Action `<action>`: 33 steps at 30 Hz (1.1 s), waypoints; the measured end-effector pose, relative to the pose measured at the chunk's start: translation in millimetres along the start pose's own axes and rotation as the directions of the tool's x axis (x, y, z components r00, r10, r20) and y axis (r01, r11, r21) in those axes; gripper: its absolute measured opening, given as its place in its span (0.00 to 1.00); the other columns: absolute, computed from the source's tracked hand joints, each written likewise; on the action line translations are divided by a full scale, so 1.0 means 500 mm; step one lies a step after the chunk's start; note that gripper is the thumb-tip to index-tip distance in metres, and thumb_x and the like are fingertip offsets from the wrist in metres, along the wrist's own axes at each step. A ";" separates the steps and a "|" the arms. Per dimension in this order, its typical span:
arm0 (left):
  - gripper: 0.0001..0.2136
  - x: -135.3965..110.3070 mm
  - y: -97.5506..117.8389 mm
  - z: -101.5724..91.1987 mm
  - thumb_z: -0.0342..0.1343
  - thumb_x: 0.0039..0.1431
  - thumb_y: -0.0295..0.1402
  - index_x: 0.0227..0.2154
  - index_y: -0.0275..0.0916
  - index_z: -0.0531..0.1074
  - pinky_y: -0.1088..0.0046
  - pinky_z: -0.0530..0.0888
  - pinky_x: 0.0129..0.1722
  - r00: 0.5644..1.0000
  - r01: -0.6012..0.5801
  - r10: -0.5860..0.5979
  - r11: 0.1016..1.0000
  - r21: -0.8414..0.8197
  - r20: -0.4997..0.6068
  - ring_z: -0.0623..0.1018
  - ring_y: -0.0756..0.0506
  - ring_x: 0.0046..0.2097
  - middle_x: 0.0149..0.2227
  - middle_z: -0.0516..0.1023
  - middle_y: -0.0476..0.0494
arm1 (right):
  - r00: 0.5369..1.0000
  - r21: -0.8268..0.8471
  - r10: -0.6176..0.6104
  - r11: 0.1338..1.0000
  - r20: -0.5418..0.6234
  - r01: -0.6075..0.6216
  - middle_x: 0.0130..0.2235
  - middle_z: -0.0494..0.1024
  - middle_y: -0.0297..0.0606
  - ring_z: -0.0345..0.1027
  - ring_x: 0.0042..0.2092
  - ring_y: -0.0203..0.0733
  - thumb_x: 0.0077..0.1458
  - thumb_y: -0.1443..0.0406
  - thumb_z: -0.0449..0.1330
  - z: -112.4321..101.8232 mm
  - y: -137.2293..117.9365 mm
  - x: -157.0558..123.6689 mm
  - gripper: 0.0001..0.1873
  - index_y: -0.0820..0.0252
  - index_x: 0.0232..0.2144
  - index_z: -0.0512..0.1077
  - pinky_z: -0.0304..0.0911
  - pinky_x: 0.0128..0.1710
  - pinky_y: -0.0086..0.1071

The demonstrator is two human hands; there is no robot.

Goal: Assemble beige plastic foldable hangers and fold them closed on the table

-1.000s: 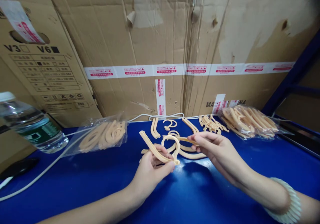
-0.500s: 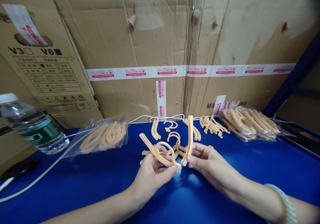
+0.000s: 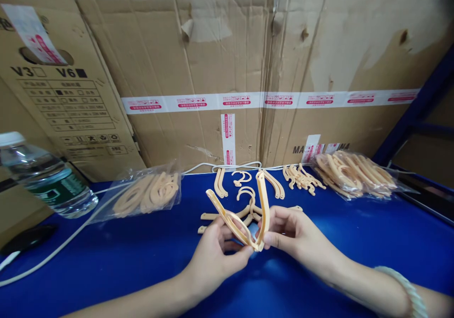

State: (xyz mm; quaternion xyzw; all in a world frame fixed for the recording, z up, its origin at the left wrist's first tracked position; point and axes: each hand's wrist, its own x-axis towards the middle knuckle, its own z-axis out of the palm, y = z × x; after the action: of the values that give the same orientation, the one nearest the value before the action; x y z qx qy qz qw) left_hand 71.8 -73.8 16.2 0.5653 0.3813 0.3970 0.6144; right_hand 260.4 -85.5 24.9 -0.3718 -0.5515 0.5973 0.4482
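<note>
In front of the cardboard box [image 3: 213, 48], my left hand [image 3: 218, 249] pinches one beige plastic arm [image 3: 227, 216]. My right hand [image 3: 289, 235] pinches a second arm [image 3: 263, 200], held upright. Their lower ends touch in a V. Loose pieces [image 3: 244, 193] nearer the box are partly hidden by my fingers. The red print on the box's tape [image 3: 248, 99] is too small to read, and stickers [image 3: 312, 145] cut off "MA". The side box [image 3: 64, 100] left of it reads "V3", "V6".

Counter [image 3: 117, 256], lower frame: loose hanger pieces [image 3: 219, 183] at centre, a bag of pieces [image 3: 147, 193] left, another bag [image 3: 354, 174] right, water bottle [image 3: 42, 178] far left; cartons [image 3: 213, 48] behind.
</note>
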 end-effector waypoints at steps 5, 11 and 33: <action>0.13 -0.001 0.000 0.002 0.66 0.42 0.26 0.28 0.38 0.66 0.73 0.75 0.35 0.999 0.019 -0.018 1.000 0.011 -0.047 0.80 0.47 0.33 0.28 0.80 0.49 | 0.998 -0.141 -0.039 0.990 -0.058 0.031 0.29 0.77 0.34 0.71 0.32 0.37 0.47 0.57 0.71 0.001 0.006 -0.005 0.17 0.60 0.27 0.69 0.66 0.35 0.30; 0.13 0.001 0.001 0.007 0.67 0.40 0.27 0.25 0.37 0.67 0.75 0.74 0.34 0.996 0.019 -0.021 0.999 -0.026 -0.082 0.78 0.49 0.30 0.25 0.78 0.52 | 0.993 -0.208 -0.079 0.976 -0.092 0.059 0.30 0.76 0.35 0.72 0.34 0.39 0.48 0.57 0.69 0.011 0.013 -0.004 0.17 0.59 0.27 0.66 0.68 0.35 0.31; 0.08 0.060 0.037 -0.109 0.58 0.48 0.36 0.25 0.40 0.65 0.75 0.64 0.29 0.825 -0.191 0.238 0.971 0.142 -0.513 0.65 0.51 0.25 0.17 0.63 0.57 | 0.910 -0.883 -0.020 0.233 0.414 0.407 0.29 0.71 0.32 0.65 0.32 0.37 0.48 0.76 0.62 -0.169 -0.120 0.023 0.09 0.60 0.25 0.68 0.58 0.33 0.29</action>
State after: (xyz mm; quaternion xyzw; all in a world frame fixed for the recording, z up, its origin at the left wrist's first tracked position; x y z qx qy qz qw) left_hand 32.8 -24.1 30.0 0.4995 0.4854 0.5866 0.4133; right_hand 343.6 -47.5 75.4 -0.3837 -0.9080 0.1235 0.1145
